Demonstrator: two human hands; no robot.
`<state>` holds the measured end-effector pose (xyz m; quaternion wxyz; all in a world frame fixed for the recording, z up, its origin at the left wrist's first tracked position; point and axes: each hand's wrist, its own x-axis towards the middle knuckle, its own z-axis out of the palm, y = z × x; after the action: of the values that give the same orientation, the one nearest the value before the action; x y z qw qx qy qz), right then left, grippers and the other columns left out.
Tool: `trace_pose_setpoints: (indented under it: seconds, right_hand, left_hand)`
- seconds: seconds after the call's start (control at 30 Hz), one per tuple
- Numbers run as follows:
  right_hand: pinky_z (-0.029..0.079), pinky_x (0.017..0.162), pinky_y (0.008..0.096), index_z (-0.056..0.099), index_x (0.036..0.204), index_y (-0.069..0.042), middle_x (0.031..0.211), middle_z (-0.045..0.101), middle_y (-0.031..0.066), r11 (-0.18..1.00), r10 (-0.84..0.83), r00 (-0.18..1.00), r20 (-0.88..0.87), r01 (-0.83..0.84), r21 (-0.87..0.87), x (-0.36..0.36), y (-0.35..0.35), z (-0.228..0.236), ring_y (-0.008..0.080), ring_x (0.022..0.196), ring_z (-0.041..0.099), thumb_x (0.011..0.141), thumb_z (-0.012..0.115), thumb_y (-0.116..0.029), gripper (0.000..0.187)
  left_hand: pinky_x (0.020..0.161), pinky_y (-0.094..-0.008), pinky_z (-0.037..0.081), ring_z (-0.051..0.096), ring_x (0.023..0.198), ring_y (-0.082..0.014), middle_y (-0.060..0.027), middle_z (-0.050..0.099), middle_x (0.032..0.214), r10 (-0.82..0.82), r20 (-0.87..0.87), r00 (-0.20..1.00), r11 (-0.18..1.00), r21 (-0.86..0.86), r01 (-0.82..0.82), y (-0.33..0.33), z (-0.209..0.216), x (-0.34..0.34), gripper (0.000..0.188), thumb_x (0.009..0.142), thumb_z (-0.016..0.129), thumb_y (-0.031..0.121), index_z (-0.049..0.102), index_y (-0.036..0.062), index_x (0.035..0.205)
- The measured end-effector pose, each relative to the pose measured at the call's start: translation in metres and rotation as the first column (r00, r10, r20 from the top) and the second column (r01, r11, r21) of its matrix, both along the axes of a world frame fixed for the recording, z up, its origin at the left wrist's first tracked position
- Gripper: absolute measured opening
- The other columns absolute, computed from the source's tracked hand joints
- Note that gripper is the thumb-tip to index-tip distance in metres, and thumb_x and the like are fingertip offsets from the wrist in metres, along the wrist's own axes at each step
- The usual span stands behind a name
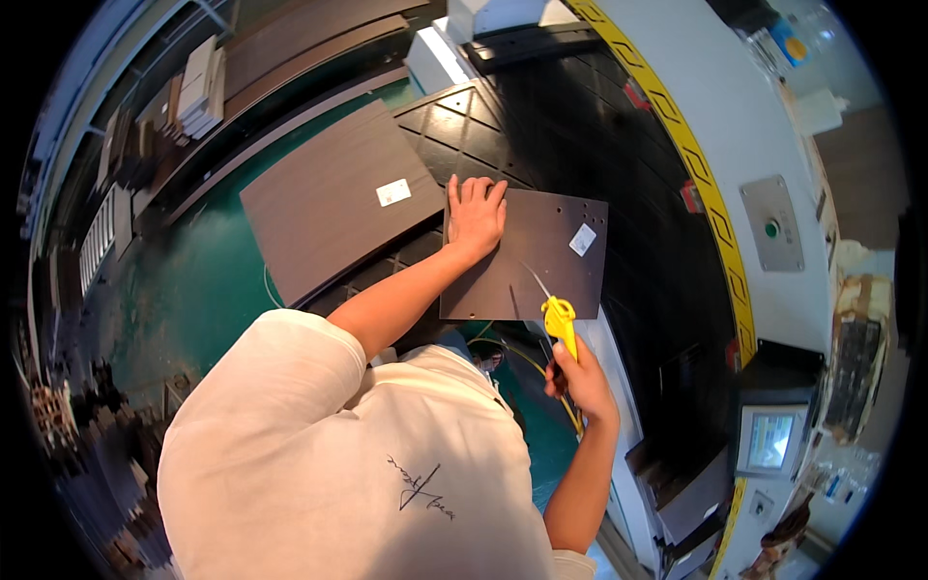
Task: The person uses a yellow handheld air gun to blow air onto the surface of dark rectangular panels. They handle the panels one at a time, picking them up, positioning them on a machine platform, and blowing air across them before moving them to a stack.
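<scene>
Left hand [475, 215] flat on panel [541, 256] (dark)

Left hand [475, 215] flat on dark panel [541, 266]; right hand [578, 379] grips yellow tool [561, 321].

Workshop / small factory floor, panel machining. Evidence: big black machine bed [580, 135] with a grid pattern across the upper centre, yellow-and-black hazard strip [710, 193] along its right edge. Grey control panel with a green button [771, 224] at right, small operator screen [770, 440] at lower right. Dark wood-grain boards [329, 208] with white labels lie at centre, more stacked panels [203, 87] at upper left. Green painted floor [193, 290] on the left.
</scene>
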<state>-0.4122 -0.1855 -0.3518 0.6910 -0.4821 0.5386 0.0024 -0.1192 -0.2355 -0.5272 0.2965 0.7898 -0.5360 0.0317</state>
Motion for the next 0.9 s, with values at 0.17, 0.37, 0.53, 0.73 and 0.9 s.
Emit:
trace_pose_setpoints:
  seconds: [0.17,0.37,0.53,0.73,0.9]
  right_hand:
    - [0.049,0.052,0.0276,0.054,0.125,-0.008,0.074,0.058,0.0007,0.878,-0.354,0.915,-0.193,0.254,-0.404,-0.008,-0.044,-0.036,0.0117,0.055,0.059,0.109,0.052,-0.036,0.032]
    - [0.039,0.043,0.0269,0.055,0.115,-0.012,0.071,0.054,0.0000,0.998,-0.067,0.995,-0.071,0.068,0.005,0.005,-0.029,-0.022,0.0097,0.051,0.053,0.109,0.055,-0.036,0.025]
    - [0.041,0.048,0.0271,0.056,0.127,-0.009,0.071,0.055,0.0002,0.944,-0.259,0.956,-0.140,0.220,-0.246,0.015,-0.023,-0.046,0.0099,0.053,0.051,0.109,0.056,-0.034,0.031]
    - [0.043,0.051,0.0291,0.054,0.137,-0.009,0.074,0.057,0.0017,0.964,-0.123,0.984,-0.128,0.088,-0.251,0.029,-0.011,-0.061,0.0117,0.056,0.054,0.108,0.057,-0.036,0.040]
    - [0.047,0.059,0.0284,0.053,0.140,-0.006,0.076,0.057,0.0027,0.983,-0.053,0.993,-0.102,0.034,-0.181,0.025,-0.005,-0.037,0.0116,0.061,0.055,0.108,0.056,-0.036,0.043]
  left_hand:
    - [0.123,-0.0642,0.020,0.050,0.128,-0.0294,-0.0082,0.060,0.123,-0.113,-0.096,0.989,0.993,0.006,0.114,-0.028,-0.041,-0.046,0.037,0.095,0.065,0.016,0.066,0.0110,0.131]
    - [0.124,-0.0561,0.027,0.047,0.142,-0.0337,-0.0140,0.057,0.146,-0.254,-0.133,0.958,0.965,0.035,0.261,-0.011,-0.038,-0.010,0.041,0.096,0.059,0.010,0.061,0.0064,0.137]
    - [0.124,-0.0529,0.028,0.040,0.149,-0.0376,-0.0200,0.047,0.157,-0.267,-0.147,0.952,0.963,0.005,0.271,0.020,-0.043,0.016,0.048,0.101,0.057,0.015,0.052,0.0013,0.146]
    - [0.127,-0.0517,0.021,0.032,0.154,-0.0379,-0.0233,0.041,0.161,-0.191,-0.201,0.961,0.973,0.091,0.213,0.063,-0.031,0.000,0.057,0.103,0.055,0.023,0.044,-0.0053,0.151]
    - [0.127,-0.0522,0.021,0.032,0.154,-0.0379,-0.0216,0.042,0.161,-0.258,-0.207,0.944,0.946,0.145,0.291,0.091,-0.030,-0.003,0.056,0.104,0.055,0.023,0.043,-0.0035,0.152]
